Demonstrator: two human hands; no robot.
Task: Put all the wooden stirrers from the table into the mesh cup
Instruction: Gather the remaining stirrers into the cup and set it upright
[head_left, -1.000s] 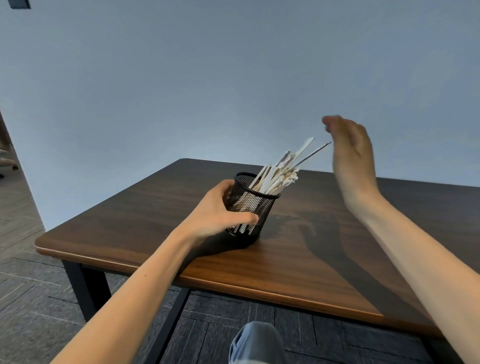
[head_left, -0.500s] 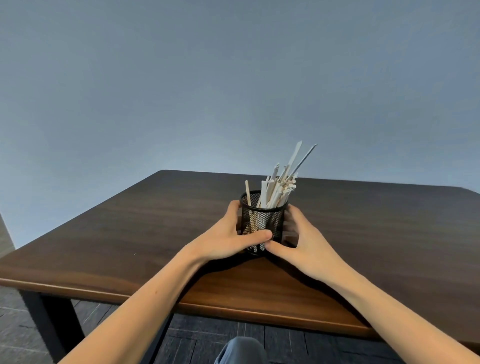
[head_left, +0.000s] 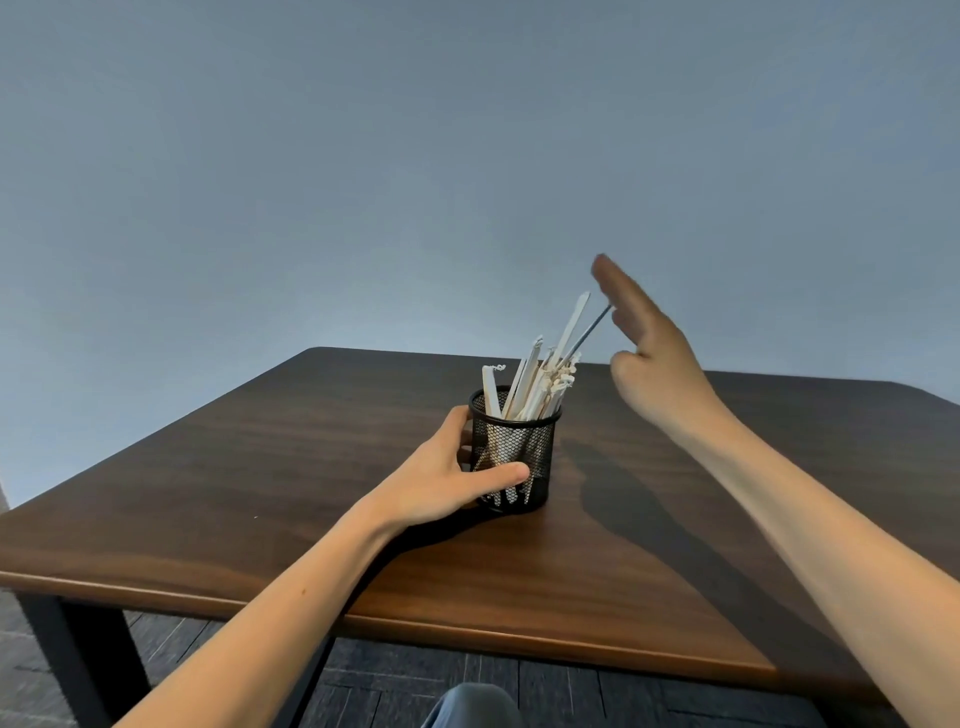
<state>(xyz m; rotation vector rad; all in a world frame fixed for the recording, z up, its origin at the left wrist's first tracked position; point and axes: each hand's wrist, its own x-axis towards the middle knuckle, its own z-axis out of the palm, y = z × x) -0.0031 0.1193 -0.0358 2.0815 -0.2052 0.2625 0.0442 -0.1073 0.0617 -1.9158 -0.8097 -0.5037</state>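
Cup (head_left: 515, 449): black wire mesh, cylindrical, solid rolled rim, upright on the table (head_left: 260, 467). Open weave; pale stirrer shafts show through the wall.

Stirrers (head_left: 540, 379): thin flat wooden strips, pale and matte, with rounded ends. All seen are bunched inside the cup. Long axes run steeply up; most lean up and to the right, fanning toward the right hand. One strip at the left of the rim stands nearly vertical. The longest strip reaches well above the others. Beside it a thinner, darker stick (head_left: 589, 330) follows the same lean; its material cannot be told from this view.

Left hand (head_left: 447, 478): wrapped around the cup's left side, thumb across the near wall, fingers curled behind. Firm grasp on the mesh, cup base on the table.

Right hand (head_left: 649, 358): raised above and to the right of the cup, fingers extended and slightly spread, palm facing the stirrers, holding nothing. Fingertips are motion-blurred; the dark stick's tip lies just beside them, contact uncertain.

Table: dark wood grain, smooth satin finish, rounded lighter front edge, black leg (head_left: 83, 665) at lower left. Arm shadow falls on the top below the right forearm.
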